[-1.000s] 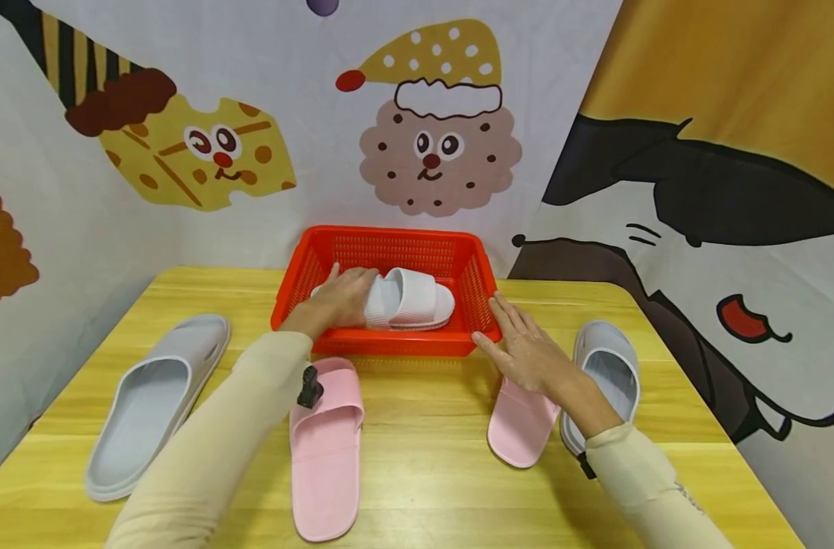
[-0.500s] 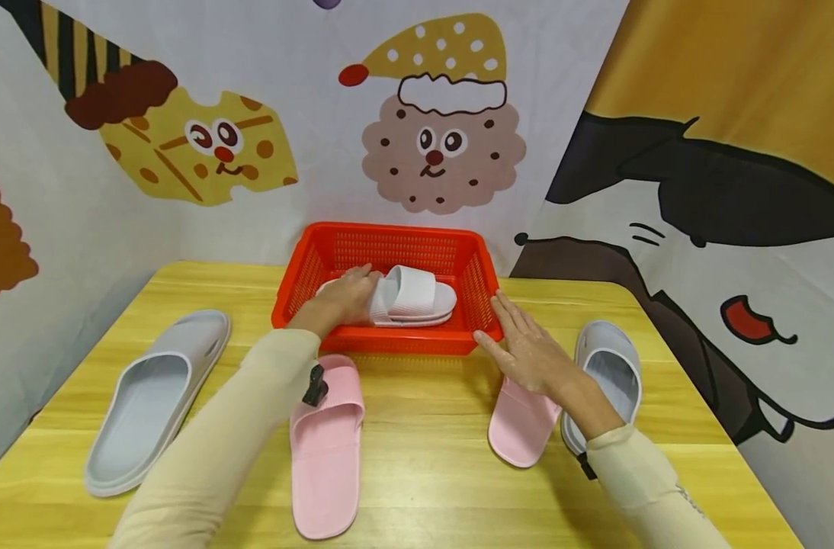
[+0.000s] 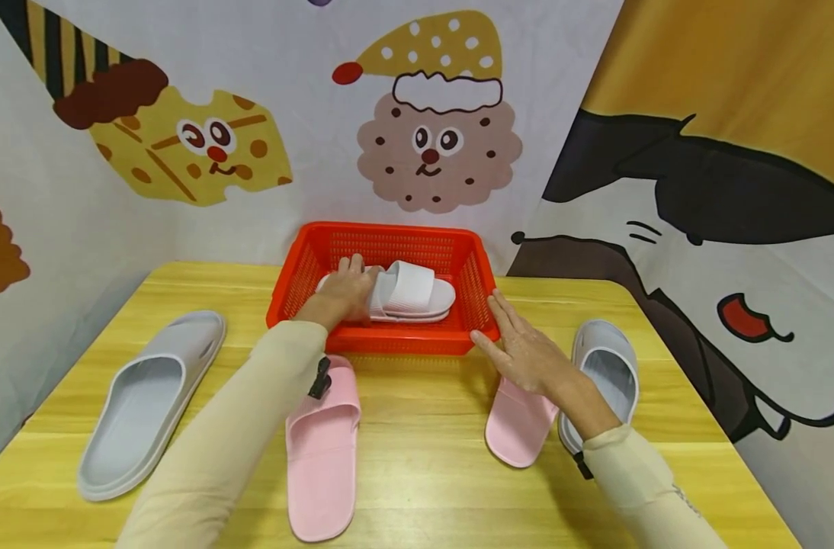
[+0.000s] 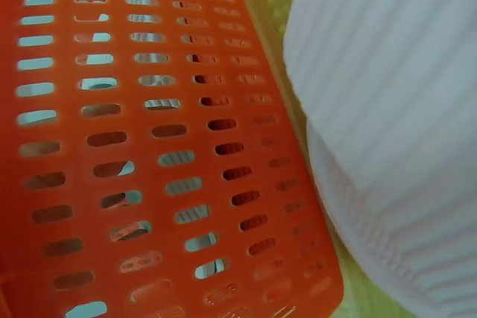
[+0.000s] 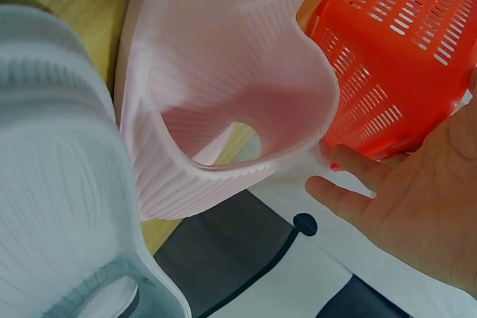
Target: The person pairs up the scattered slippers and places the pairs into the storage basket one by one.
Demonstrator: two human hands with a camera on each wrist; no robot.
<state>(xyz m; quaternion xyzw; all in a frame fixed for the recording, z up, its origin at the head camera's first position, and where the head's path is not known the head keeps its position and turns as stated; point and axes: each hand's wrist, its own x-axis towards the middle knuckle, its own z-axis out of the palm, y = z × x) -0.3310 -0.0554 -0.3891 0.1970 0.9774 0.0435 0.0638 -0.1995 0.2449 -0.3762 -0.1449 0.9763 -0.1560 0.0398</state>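
Note:
The red basket [image 3: 389, 340] stands at the back of the table and holds a pair of white slippers [image 3: 417, 293], stacked and lying sideways. My left hand [image 3: 347, 288] reaches over its front rim and rests at the left end of the slippers, fingers loosely spread; it covers that end. Against the basket's front right corner lies my right hand [image 3: 527, 351] with straight fingers. In the right wrist view, the right hand's fingertips [image 5: 339, 156] are right beside the basket wall [image 5: 373, 102]. The left wrist view shows only the basket wall [image 4: 149, 139] and a ribbed slipper [image 4: 395, 109].
One pink slipper [image 3: 323, 465] lies under my left forearm, another pink slipper [image 3: 520, 427] under my right hand. A large grey slipper [image 3: 139, 419] is at the left, a second grey slipper [image 3: 607, 370] at the right. A cartoon-printed cloth [image 3: 252, 229] hangs behind the table [image 3: 417, 473].
The white slippers have shifted slightly back in the basket with my left hand. Its fingers are now more raised and spread. The right hand stays at the basket corner.

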